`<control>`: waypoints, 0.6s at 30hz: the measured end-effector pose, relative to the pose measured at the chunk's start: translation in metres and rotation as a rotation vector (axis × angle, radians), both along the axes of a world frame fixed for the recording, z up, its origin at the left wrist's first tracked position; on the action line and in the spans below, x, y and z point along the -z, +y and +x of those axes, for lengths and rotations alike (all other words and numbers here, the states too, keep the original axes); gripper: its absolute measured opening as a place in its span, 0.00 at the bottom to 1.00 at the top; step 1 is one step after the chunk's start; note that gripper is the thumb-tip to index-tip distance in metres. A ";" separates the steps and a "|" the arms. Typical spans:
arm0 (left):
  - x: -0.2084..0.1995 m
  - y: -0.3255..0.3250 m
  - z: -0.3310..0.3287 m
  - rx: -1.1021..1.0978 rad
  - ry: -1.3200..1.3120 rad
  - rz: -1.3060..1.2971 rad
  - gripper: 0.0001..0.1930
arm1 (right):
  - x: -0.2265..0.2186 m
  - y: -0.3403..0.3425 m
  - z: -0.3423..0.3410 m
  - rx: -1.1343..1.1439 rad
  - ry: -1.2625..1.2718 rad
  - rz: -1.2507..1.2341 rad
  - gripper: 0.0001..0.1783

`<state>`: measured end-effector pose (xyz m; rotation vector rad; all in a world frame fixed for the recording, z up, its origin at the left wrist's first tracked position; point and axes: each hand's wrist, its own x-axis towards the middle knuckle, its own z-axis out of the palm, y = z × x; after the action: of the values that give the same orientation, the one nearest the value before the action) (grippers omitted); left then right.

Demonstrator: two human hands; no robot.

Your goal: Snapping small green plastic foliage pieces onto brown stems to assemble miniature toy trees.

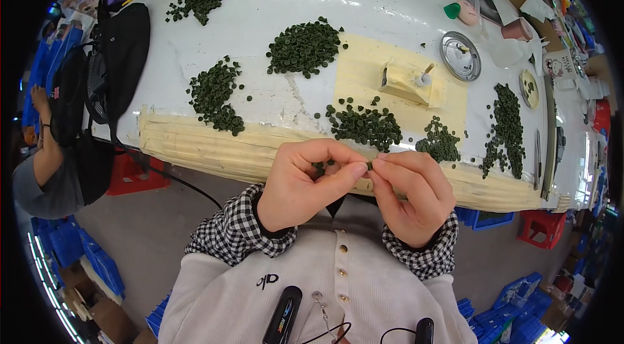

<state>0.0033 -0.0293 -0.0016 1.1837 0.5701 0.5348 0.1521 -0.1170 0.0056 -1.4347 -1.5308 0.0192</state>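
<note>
At the table's near edge, my left hand point(305, 181) and my right hand point(416, 191) meet at the fingertips. Pinched between them is a small dark green round piece point(370, 165), its details too small to make out. More such pieces point(323, 166) lie in the curled fingers of my left hand. Just beyond my hands is a heap of dark green pieces point(365, 126), cup-like in shape. A smaller pile of flatter-looking green pieces point(439, 141) lies beyond my right hand.
More green heaps point(302, 47) cover the white table. A tape-covered block with a peg point(409, 84) stands on a yellowish sheet point(354, 58). Tweezers point(537, 159) and a round metal lid point(460, 56) are at right. A black bag point(127, 58) and another person point(49, 178) are at left.
</note>
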 end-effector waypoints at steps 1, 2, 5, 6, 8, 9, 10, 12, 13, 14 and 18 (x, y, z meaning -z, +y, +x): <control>0.000 0.000 0.000 0.001 0.000 0.003 0.05 | 0.000 0.000 0.000 -0.006 0.048 -0.022 0.12; 0.000 0.000 0.000 0.001 0.000 -0.004 0.05 | -0.001 -0.001 -0.001 -0.012 0.096 -0.044 0.11; -0.003 -0.001 0.000 0.004 0.002 -0.021 0.05 | -0.003 -0.002 0.000 -0.064 0.305 -0.137 0.09; -0.004 -0.001 0.000 0.007 0.005 -0.025 0.04 | -0.003 -0.002 0.001 -0.088 0.386 -0.173 0.08; -0.004 -0.001 -0.001 0.013 0.014 -0.028 0.04 | 0.000 -0.003 0.002 -0.122 0.500 -0.212 0.07; -0.004 -0.001 -0.001 0.020 0.020 -0.026 0.04 | 0.001 -0.004 0.002 -0.136 0.557 -0.230 0.06; -0.004 -0.001 -0.001 0.026 0.026 -0.025 0.04 | 0.003 -0.004 0.001 -0.148 0.645 -0.244 0.06; -0.004 -0.001 -0.001 0.027 0.027 -0.022 0.04 | 0.006 -0.006 -0.001 -0.173 0.822 -0.272 0.07; -0.004 -0.001 -0.001 0.027 0.029 -0.020 0.04 | 0.006 -0.006 0.000 -0.184 0.818 -0.280 0.06; -0.004 -0.001 -0.001 0.024 0.031 -0.013 0.04 | 0.007 -0.006 0.001 -0.195 0.813 -0.289 0.06; -0.004 -0.001 -0.002 0.024 0.053 0.011 0.04 | 0.007 -0.006 0.000 -0.204 0.849 -0.288 0.06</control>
<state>0.0015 -0.0298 0.0024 1.2166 0.5985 0.4877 0.1519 -0.1226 -0.0012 -1.2291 -0.9648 0.8883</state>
